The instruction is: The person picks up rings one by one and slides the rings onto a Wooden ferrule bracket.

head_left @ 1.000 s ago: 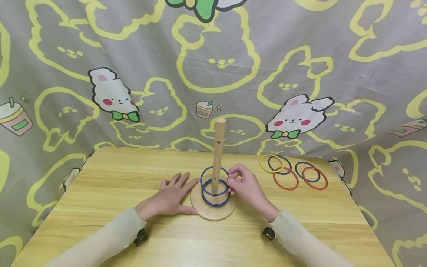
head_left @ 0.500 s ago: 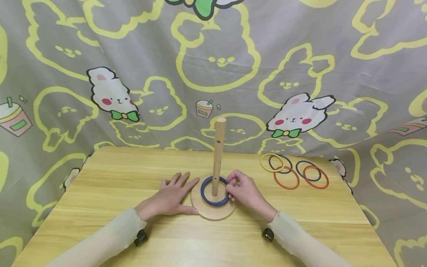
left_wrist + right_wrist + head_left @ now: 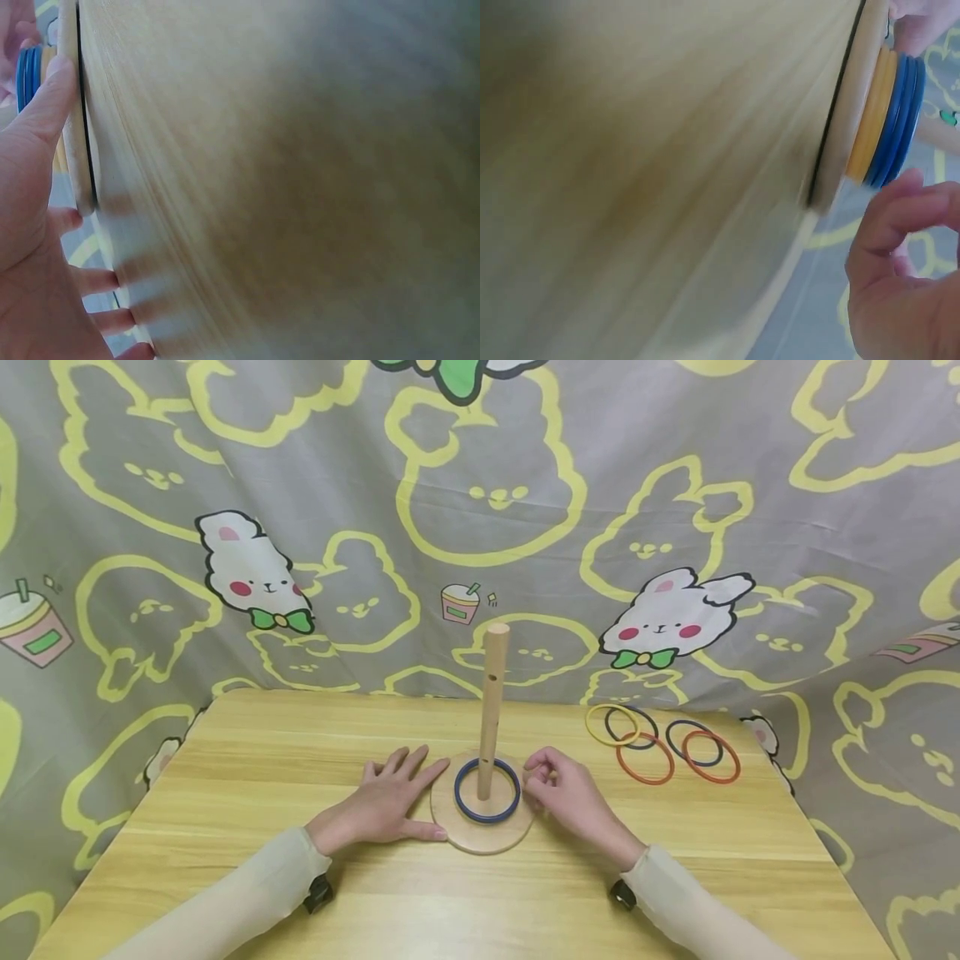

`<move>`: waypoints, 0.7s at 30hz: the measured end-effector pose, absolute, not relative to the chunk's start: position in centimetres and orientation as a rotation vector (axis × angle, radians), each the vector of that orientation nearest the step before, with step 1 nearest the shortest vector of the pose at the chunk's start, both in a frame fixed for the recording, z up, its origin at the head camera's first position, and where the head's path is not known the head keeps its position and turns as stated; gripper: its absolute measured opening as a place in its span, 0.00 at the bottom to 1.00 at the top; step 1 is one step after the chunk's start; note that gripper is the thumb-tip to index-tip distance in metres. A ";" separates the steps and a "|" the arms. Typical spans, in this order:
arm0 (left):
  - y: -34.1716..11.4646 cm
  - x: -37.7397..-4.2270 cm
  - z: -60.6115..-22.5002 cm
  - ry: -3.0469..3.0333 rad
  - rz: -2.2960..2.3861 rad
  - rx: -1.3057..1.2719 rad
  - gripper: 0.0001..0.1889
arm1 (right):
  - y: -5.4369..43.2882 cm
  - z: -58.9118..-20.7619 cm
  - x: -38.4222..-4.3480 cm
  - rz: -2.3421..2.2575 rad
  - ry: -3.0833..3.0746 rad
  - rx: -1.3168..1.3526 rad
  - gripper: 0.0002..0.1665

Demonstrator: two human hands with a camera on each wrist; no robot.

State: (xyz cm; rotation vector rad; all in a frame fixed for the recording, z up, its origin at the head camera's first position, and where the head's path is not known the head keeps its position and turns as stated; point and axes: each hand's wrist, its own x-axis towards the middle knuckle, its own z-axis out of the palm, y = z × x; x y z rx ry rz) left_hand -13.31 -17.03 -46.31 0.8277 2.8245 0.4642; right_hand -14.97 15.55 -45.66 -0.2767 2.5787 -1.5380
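A round wooden base (image 3: pixel 480 841) with an upright wooden post (image 3: pixel 492 693) stands mid-table. Round the post's foot lies a stack: blue rings (image 3: pixel 901 120) on top of yellow rings (image 3: pixel 872 116). My left hand (image 3: pixel 378 806) rests on the table with fingers spread, thumb and index fingertip at the base's left edge. My right hand (image 3: pixel 570 793) is just right of the stack, fingers loosely bent, holding nothing. In the right wrist view its fingertips (image 3: pixel 909 181) are close to the lowest side of the blue rings.
At the back right of the table lie overlapping rings: a yellow ring (image 3: pixel 587 727), a red ring (image 3: pixel 645 782) and a blue ring behind them, then another red ring (image 3: pixel 739 766) over another blue ring (image 3: pixel 669 743). A patterned curtain (image 3: pixel 337 485) hangs behind the table.
My right hand has lowered a blue ring onto the stack round the post, let go of it and moved slightly right. The left hand has stayed in place.
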 end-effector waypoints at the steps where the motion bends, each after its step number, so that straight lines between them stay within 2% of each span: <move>1: -17.0 -13.3 -46.3 2.825 0.466 0.830 0.57 | 16.2 -45.7 -15.0 -1.543 2.592 -0.272 0.12; 8: -17.3 -13.4 -47.1 2.856 0.491 0.867 0.57 | 21.7 -45.9 -16.6 -1.520 2.761 -0.272 0.11; 13: -17.3 -13.5 -47.0 2.858 0.496 0.874 0.57 | 25.3 -45.3 -18.8 -1.302 2.907 -0.299 0.12; 21: -17.0 -13.3 -46.5 2.820 0.507 0.858 0.57 | 27.6 -45.2 -21.8 -0.954 3.012 -0.447 0.14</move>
